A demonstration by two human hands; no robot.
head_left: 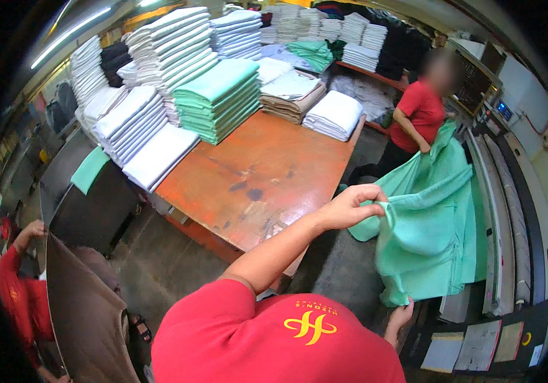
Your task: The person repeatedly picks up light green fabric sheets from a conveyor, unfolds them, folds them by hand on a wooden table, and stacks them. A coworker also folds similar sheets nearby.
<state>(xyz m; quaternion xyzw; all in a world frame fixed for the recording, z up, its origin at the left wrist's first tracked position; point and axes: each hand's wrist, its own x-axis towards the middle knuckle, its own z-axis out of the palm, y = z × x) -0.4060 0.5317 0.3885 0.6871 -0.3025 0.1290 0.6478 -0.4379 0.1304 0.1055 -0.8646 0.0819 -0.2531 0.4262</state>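
Note:
A large mint-green cloth [427, 234] hangs in loose folds at the right of the view. My left hand [357, 205] pinches its near upper edge between thumb and fingers, with the arm stretched out past the table corner. Lower down, my right hand [400, 313] grips a bottom corner of the same cloth. A co-worker [417, 115] in a red shirt holds the cloth's far end with one hand. Along its right side the cloth hangs against the front of a long roller machine [508, 215], probably a flatwork ironer.
An orange-brown worn table [254, 177] bears stacks of folded green cloths [219, 100] and white cloths [152, 153]. At left, another person [20, 287] holds up a brown cloth [82, 306]. A dark machine [92, 206] with a green cloth piece stands behind. Papers [477, 344] lie at lower right.

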